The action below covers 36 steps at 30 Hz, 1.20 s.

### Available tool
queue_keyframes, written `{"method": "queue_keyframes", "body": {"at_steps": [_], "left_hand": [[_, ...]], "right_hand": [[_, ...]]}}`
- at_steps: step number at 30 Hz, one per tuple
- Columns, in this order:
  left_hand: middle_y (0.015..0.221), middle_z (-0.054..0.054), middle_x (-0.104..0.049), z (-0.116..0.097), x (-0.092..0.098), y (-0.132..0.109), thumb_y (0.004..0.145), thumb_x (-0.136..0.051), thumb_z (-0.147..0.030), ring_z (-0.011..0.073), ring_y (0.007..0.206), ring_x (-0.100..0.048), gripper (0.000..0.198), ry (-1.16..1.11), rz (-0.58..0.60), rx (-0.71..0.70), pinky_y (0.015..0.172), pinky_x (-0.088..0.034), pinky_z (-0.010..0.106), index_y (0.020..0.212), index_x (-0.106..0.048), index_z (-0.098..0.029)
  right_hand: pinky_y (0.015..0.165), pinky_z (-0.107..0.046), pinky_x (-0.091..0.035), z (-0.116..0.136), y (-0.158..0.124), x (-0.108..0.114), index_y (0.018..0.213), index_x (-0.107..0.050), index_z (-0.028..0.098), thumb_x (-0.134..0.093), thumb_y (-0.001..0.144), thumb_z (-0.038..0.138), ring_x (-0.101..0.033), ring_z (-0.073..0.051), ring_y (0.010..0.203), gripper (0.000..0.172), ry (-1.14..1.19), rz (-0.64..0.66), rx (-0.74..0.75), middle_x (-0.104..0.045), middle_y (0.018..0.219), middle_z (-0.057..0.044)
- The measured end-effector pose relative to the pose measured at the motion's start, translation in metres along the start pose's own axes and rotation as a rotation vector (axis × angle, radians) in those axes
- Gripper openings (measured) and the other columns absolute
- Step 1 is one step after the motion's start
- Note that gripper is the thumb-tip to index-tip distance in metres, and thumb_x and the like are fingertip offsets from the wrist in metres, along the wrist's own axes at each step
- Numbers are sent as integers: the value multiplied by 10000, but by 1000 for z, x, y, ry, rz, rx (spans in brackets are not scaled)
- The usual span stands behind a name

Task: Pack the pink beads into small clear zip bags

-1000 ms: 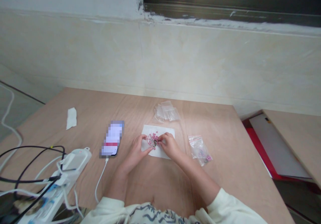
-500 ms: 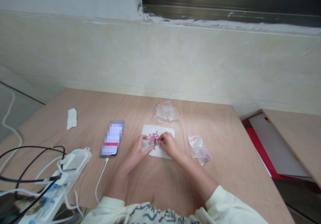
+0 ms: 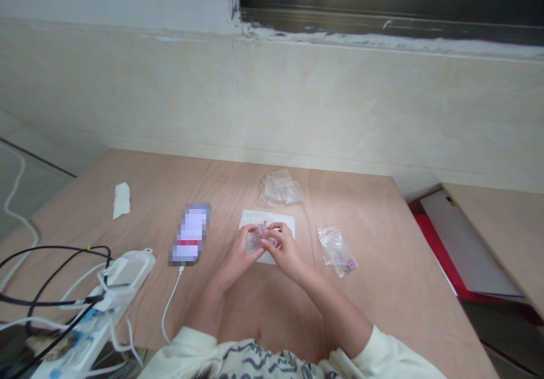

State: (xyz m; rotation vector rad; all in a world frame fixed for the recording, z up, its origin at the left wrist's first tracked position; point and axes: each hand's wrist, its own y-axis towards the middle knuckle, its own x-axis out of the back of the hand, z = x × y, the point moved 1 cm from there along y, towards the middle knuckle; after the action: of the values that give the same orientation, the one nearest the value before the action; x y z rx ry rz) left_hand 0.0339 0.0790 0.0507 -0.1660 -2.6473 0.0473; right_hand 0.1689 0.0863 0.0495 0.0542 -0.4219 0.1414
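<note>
Well, what are we seeing at the hands now?

We're watching the pink beads (image 3: 262, 230) gathering around a small clear plastic bag (image 3: 256, 239), no longer lying spread out on the paper. The left hand (image 3: 236, 257) and right hand (image 3: 288, 251) are closing in together, pinching the bag between their fingers, just above a white paper sheet (image 3: 250, 217).

Are we still seeing beads lying on that sheet?

We can't tell; the fingers are covering most of it, and whether the beads are inside the bag is hard to make out too.

And the room around them?

We're finding bare worktop (image 3: 382, 265) to either side. A stack of clear bags (image 3: 280, 189) is lying just beyond the sheet, a zip bag (image 3: 335, 251) holding pink beads is sitting to the right, and a blurred phone (image 3: 189, 234) is lying to the left, well short of the worktop's edge.
</note>
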Motion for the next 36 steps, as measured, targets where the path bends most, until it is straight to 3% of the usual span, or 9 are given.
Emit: {"method": "queue_keyframes", "body": {"at_steps": [4,8,12,20,24,30,36], "left_hand": [[957,53,-502,0,7,1,686,-541,-273,164,888,-505,317,-300,78,106,739,-448,303,968,-432,-176],[837,25,-509,0,10,3,679,-558,-278,128,738,-519,295,-498,57,178,634,-476,268,928,-456,-156],[801,10,-512,-7,11,5,652,-599,-250,107,711,-518,293,-578,31,183,626,-463,234,897,-478,-144],[751,-6,-516,-2,11,6,673,-588,-236,87,662,-531,269,-620,38,193,555,-428,180,891,-460,-146],[740,-9,-533,-4,12,4,657,-605,-252,91,647,-545,297,-643,38,217,558,-434,185,894,-458,-148],[808,16,-555,-8,15,1,720,-536,-316,101,658,-560,262,-648,106,234,601,-464,225,911,-488,-143],[621,-27,-528,-13,18,4,737,-498,-357,86,512,-520,219,-573,136,207,507,-447,219,742,-505,-139]], "right_hand": [[647,-272,-436,-6,4,12,768,-594,182,-513,723,275,-486,-176,891,132,157,-13,-45,-486,963,-76],[556,-257,-435,-8,10,18,760,-538,171,-556,677,328,-527,-127,638,179,375,10,-157,-541,729,-18],[474,-244,-428,-8,12,20,813,-484,173,-629,587,364,-516,-108,499,330,609,-40,-329,-520,582,38],[514,-244,-430,-11,13,25,684,-532,133,-655,553,378,-531,-102,519,303,619,3,-505,-555,603,5],[548,-243,-419,-10,15,24,658,-558,131,-640,577,368,-516,-89,522,264,683,50,-445,-556,621,8],[533,-227,-377,2,16,24,622,-572,140,-642,577,324,-488,-87,517,202,705,17,-350,-545,552,21],[478,-217,-328,9,13,22,561,-555,146,-667,536,293,-444,-78,458,186,640,21,-318,-518,479,34]]}}
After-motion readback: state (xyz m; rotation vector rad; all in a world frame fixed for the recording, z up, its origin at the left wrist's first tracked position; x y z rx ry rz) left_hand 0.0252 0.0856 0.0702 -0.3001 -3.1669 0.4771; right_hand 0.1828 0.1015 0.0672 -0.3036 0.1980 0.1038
